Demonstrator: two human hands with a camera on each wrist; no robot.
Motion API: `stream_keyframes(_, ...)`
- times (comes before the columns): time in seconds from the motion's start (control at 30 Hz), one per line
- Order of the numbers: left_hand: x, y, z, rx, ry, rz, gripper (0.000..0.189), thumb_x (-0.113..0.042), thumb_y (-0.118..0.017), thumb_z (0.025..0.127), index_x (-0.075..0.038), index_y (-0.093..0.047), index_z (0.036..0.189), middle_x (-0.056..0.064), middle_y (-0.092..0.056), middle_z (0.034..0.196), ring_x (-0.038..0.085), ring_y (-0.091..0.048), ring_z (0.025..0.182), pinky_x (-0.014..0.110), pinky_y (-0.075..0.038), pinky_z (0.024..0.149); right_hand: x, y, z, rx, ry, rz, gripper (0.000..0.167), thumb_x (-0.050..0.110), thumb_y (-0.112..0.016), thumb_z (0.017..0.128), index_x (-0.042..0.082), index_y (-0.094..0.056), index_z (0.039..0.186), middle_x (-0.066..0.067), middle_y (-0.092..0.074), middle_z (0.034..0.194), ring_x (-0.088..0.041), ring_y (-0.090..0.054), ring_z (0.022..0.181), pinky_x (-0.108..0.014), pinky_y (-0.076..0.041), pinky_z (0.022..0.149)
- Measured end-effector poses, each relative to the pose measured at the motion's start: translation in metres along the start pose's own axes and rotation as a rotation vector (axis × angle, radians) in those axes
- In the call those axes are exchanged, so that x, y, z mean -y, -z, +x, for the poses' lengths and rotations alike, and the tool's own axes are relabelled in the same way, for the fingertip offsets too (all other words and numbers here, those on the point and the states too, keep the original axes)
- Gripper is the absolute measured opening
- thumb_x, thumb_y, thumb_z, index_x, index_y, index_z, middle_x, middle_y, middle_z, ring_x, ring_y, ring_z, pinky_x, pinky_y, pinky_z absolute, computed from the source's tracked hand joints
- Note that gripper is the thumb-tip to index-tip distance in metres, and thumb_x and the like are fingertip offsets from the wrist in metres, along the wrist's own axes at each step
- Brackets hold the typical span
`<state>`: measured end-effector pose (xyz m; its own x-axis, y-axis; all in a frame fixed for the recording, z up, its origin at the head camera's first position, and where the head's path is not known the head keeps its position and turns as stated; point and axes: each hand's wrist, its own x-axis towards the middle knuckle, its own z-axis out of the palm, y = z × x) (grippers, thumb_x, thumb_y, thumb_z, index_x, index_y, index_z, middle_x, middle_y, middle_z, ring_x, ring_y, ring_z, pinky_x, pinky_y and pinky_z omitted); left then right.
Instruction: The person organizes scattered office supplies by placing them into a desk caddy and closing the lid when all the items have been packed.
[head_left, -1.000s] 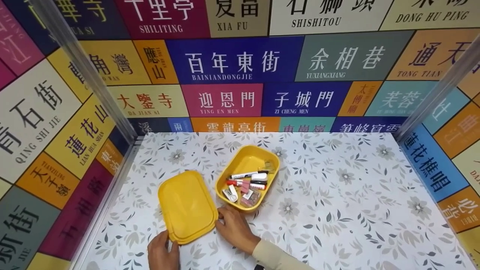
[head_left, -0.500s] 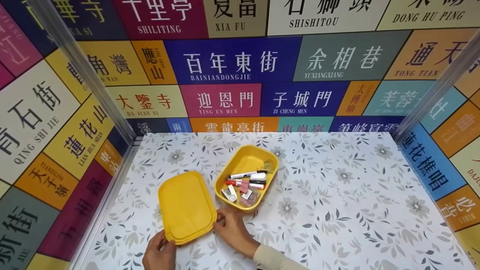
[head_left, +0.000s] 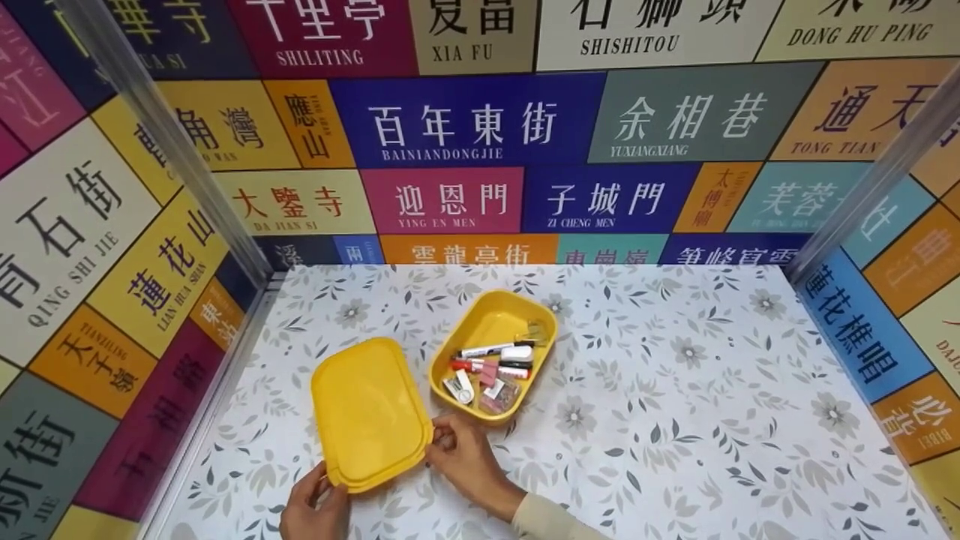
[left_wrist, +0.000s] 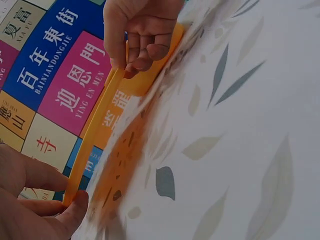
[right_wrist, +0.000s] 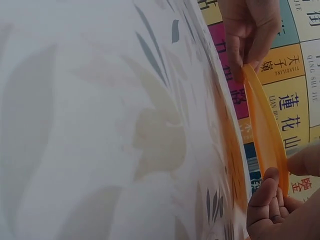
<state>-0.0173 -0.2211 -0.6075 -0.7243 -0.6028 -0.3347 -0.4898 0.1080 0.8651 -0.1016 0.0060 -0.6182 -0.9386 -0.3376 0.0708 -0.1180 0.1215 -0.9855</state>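
A yellow plastic lid [head_left: 373,412] is held between both hands, its near edge toward the person. My left hand [head_left: 316,504] pinches its lower left corner; in the left wrist view the thumb and fingers [left_wrist: 42,175] grip the rim. At the lower right corner my right hand [head_left: 472,461] pinches the edge between thumb and fingers. In both wrist views the lid is raised off the tabletop. Just beyond the right hand stands a yellow box [head_left: 480,330], uncovered. Inside lie several markers [head_left: 491,350], a white clip-like item [head_left: 459,387] and a small clear case [head_left: 500,395].
The table [head_left: 675,450] has a white cover with a leaf and flower print. Colourful sign-printed panels [head_left: 472,120] stand at the back and both sides, with clear corner strips [head_left: 187,157] where they meet.
The lid has shifted slightly left and risen a little at its far edge, both hands moving with it. The box and its contents have stayed in place.
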Motion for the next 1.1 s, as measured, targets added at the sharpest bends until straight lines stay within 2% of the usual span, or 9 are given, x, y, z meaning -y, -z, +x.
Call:
stream_keyframes(0.07,-0.002,0.002,0.000,0.016,0.007,-0.046,0.059,0.001,-0.073,0.099,0.008,-0.056,0.155,0.031,-0.051,0.157,0.049,-0.055,0.143,0.022,-0.063,0.091,0.002,0.002,-0.001,-0.001,-0.002,0.018,0.027,0.002,-0.079,0.095,-0.002,-0.072,0.121,-0.009,-0.076,0.103,-0.009,-0.067,0.083,-0.017,-0.058,0.069)
stream_keyframes(0.13,-0.004,0.003,-0.001,0.017,0.000,-0.072,0.059,0.003,-0.073,0.098,0.008,-0.057,0.154,0.031,-0.051,0.158,0.049,-0.055,0.143,0.011,-0.058,0.078,0.003,0.004,-0.003,0.000,0.011,0.045,0.028,0.001,-0.079,0.095,-0.003,-0.071,0.122,-0.012,-0.076,0.104,-0.010,-0.068,0.083,-0.017,-0.057,0.070)
stream_keyframes(0.17,-0.005,0.003,-0.002,0.013,-0.011,-0.071,0.058,0.003,-0.073,0.098,0.008,-0.058,0.154,0.031,-0.052,0.158,0.049,-0.055,0.143,0.010,-0.057,0.078,0.003,0.004,-0.004,0.001,0.024,0.060,0.029,0.000,-0.079,0.095,-0.004,-0.070,0.122,-0.013,-0.076,0.105,-0.010,-0.068,0.084,-0.017,-0.057,0.070)
stream_keyframes(0.33,-0.011,0.003,-0.006,-0.003,-0.055,-0.050,0.058,0.002,-0.071,0.096,0.006,-0.060,0.153,0.028,-0.056,0.156,0.046,-0.058,0.141,0.005,-0.052,0.078,0.004,0.007,-0.011,0.004,0.045,0.125,0.032,-0.002,-0.077,0.096,-0.008,-0.065,0.125,-0.019,-0.076,0.108,-0.013,-0.070,0.088,-0.019,-0.060,0.075)
stream_keyframes(0.5,-0.018,0.003,-0.007,0.029,-0.041,-0.098,0.060,-0.001,-0.069,0.096,0.004,-0.058,0.156,0.026,-0.052,0.159,0.046,-0.054,0.144,0.005,-0.052,0.079,0.009,0.012,-0.013,-0.002,0.018,0.138,0.035,0.001,-0.076,0.099,-0.007,-0.063,0.130,-0.020,-0.077,0.112,-0.012,-0.070,0.091,-0.020,-0.061,0.076)
stream_keyframes(0.63,-0.021,0.002,-0.010,0.016,-0.077,-0.129,0.059,0.003,-0.069,0.096,0.007,-0.058,0.154,0.028,-0.052,0.158,0.048,-0.054,0.144,0.002,-0.049,0.079,0.013,0.015,-0.013,-0.007,0.005,0.143,0.036,0.002,-0.075,0.100,-0.007,-0.063,0.133,-0.019,-0.077,0.113,-0.013,-0.070,0.092,-0.019,-0.060,0.076)
stream_keyframes(0.83,-0.027,-0.001,-0.015,-0.017,-0.141,-0.133,0.056,0.005,-0.071,0.095,0.007,-0.062,0.150,0.028,-0.056,0.154,0.047,-0.058,0.140,0.000,-0.049,0.082,0.018,0.019,-0.014,-0.013,-0.021,0.186,0.037,0.002,-0.074,0.101,-0.006,-0.061,0.134,-0.018,-0.075,0.113,-0.026,-0.072,0.092,-0.021,-0.061,0.075)
stream_keyframes(1.03,-0.035,-0.004,-0.016,-0.003,-0.170,-0.123,0.057,0.001,-0.072,0.094,0.006,-0.063,0.150,0.025,-0.058,0.154,0.043,-0.061,0.137,0.000,-0.048,0.087,0.017,0.024,-0.016,-0.026,0.024,0.224,0.037,-0.001,-0.075,0.100,-0.009,-0.059,0.132,-0.023,-0.075,0.114,-0.020,-0.073,0.090,-0.025,-0.064,0.076)
stream_keyframes(1.1,-0.037,-0.005,-0.016,0.012,-0.169,-0.112,0.057,-0.001,-0.072,0.095,0.005,-0.063,0.151,0.024,-0.058,0.154,0.041,-0.061,0.138,0.001,-0.048,0.089,0.017,0.027,-0.017,-0.025,0.027,0.245,0.038,-0.001,-0.074,0.100,-0.009,-0.059,0.133,-0.025,-0.075,0.114,-0.022,-0.074,0.091,-0.029,-0.066,0.078)
